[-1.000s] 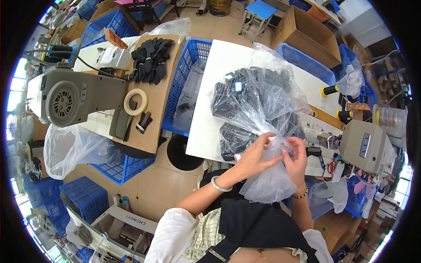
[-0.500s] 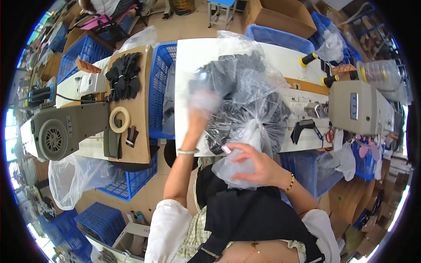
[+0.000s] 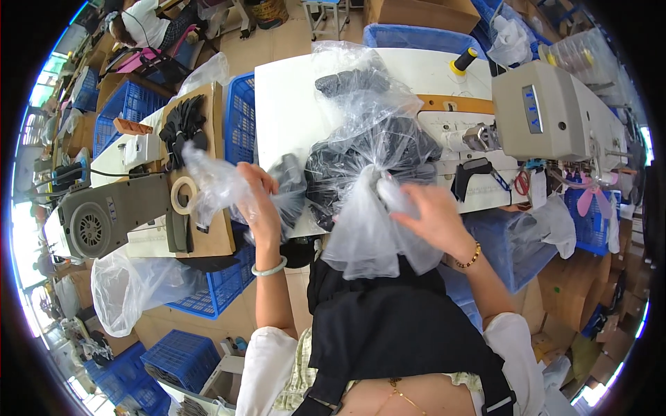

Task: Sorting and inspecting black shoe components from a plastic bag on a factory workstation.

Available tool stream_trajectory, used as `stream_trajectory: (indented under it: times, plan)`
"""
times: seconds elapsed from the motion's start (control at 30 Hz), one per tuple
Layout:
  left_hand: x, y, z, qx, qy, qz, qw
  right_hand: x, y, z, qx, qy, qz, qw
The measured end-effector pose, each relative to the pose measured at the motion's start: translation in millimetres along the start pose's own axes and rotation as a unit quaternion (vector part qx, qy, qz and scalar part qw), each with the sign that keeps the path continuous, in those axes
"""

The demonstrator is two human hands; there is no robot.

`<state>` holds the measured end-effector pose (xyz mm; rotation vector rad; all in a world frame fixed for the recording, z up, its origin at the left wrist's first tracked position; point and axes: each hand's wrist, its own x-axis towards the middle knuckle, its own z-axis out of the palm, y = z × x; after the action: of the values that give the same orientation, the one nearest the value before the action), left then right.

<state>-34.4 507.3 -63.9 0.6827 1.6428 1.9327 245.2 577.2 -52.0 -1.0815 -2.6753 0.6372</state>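
My left hand [image 3: 260, 204] is closed round the gathered neck of a smaller clear plastic bag [image 3: 215, 184]. Its loose mouth flares to the left, and its dark-filled end [image 3: 288, 184] hangs on the other side of the hand. In front of me on the white table lies a large clear plastic bag [image 3: 371, 149] stuffed with dark grey fabric goods, its neck tied and its tails spread toward my lap. My right hand [image 3: 440, 218] is at this neck, a twist of the plastic between thumb and fingers. Farther back lies another dark bundle [image 3: 354, 82] in clear plastic.
Sewing machines stand on the right [image 3: 538, 114] and left [image 3: 104, 215]. Black gloves [image 3: 184, 128] and a tape roll [image 3: 184, 194] lie on a cardboard-topped surface. Near the right machine are a thread cone [image 3: 463, 62] and red-handled scissors [image 3: 522, 182]. A blue crate [image 3: 241, 114] stands between the tables.
My left hand has swung left and toward me, carrying the smaller bag off the pile. My right hand has shifted slightly right and up to the large bag's neck. The view has shifted.
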Motion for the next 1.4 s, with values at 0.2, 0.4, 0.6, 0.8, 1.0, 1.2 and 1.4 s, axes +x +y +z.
stream_trajectory:
  times: [0.2,0.4,0.6,0.8,1.0,1.2,1.4]
  plan:
    - [-37.8,-27.6,29.4,0.255,-0.294,0.060,0.919,-9.3,-41.9,60.4,0.244,-0.066,-0.042,0.967]
    - [-9.7,-45.3,31.8,0.464,-0.203,0.138,0.851,-31.2,-11.6,36.8,0.257,-0.152,-0.112,0.948]
    - [-13.2,-36.7,50.7,0.467,-0.252,0.151,0.834,-29.4,28.0,14.9,0.249,-0.165,-0.054,0.953]
    - [-59.8,-40.6,66.1,0.556,-0.333,0.183,0.739,53.4,49.8,44.6,-0.007,0.139,-0.162,0.977]
    - [-40.8,-53.1,67.5,0.504,-0.241,0.188,0.808,111.0,63.7,39.2,-0.102,0.054,-0.240,0.964]
    - [6.5,-52.8,64.2,0.266,-0.188,-0.059,0.944,109.3,59.0,22.2,0.073,0.172,-0.188,0.964]
    - [20.4,-66.6,59.4,0.145,-0.167,-0.169,0.961,49.3,49.8,46.6,-0.036,0.089,-0.030,0.995]
